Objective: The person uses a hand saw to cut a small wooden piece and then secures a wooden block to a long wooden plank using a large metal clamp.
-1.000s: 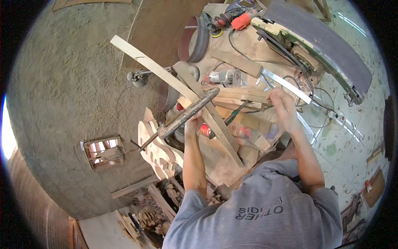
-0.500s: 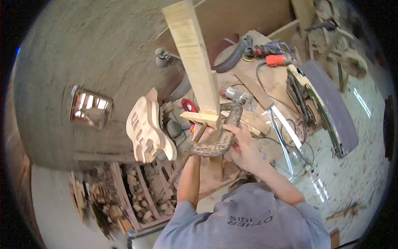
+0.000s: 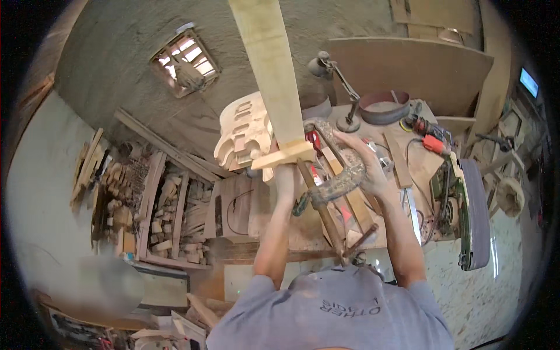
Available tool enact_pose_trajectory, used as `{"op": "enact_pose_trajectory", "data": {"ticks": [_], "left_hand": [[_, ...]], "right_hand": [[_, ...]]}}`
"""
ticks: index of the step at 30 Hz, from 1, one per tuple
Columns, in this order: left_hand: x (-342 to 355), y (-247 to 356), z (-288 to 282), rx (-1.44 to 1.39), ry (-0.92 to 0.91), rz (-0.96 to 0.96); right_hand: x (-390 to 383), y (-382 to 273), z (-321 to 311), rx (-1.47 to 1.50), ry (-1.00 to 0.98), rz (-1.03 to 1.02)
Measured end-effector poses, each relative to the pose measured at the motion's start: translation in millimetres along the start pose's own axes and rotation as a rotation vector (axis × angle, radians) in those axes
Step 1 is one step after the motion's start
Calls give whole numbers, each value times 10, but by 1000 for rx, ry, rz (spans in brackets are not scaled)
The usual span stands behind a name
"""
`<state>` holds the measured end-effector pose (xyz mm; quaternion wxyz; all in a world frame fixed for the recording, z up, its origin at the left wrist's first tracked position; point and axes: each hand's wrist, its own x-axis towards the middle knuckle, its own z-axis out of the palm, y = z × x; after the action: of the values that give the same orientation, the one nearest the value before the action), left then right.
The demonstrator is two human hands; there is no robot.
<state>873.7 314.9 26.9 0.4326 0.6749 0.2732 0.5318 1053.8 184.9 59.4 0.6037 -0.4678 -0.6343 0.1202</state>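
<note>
A long pale board [image 3: 262, 58] points away from me, with a short wooden block [image 3: 271, 158] across its near end. A rusty, crusted C-clamp [image 3: 344, 181] is at that end, its long screw [image 3: 324, 219] slanting down toward my body. My left hand [image 3: 284, 182] grips the wood from beneath the block, its fingertips mostly hidden. My right hand [image 3: 367, 163] is closed on the side of the clamp's curved frame.
Guitar-shaped bodies [image 3: 239, 125] stand left of the board. The cluttered bench [image 3: 427, 116] bears a lamp [image 3: 348, 121], ring-shaped form [image 3: 382, 115] and orange-handled power tool [image 3: 434, 143]. A belt sander [image 3: 475, 216] is right; offcut racks [image 3: 175, 221] fill the lower left.
The board has swung from slanting left to nearly straight away from me. My right hand has moved inward onto the clamp, which has rotated. The whole view has shifted.
</note>
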Motion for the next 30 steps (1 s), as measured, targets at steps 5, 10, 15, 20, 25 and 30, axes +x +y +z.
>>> {"op": "enact_pose_trajectory", "data": {"ticks": [5,10,15,20,25,30], "left_hand": [[-241,102,-186,-247,73,12],[-449,349,-180,7,107,252],[-764,705,-157,88,178,297],[-945,750,-428,99,261,254],[-945,779,-612,289,462,260],[-981,402,-731,353,557,192]], "right_hand": [[-89,-199,262,-74,19,-121],[-377,-287,321,-51,148,-56],[-850,-152,154,163,356,72],[-988,-324,333,337,418,198],[-740,-128,649,587,304,307],[-513,61,1010,782,159,398]]}}
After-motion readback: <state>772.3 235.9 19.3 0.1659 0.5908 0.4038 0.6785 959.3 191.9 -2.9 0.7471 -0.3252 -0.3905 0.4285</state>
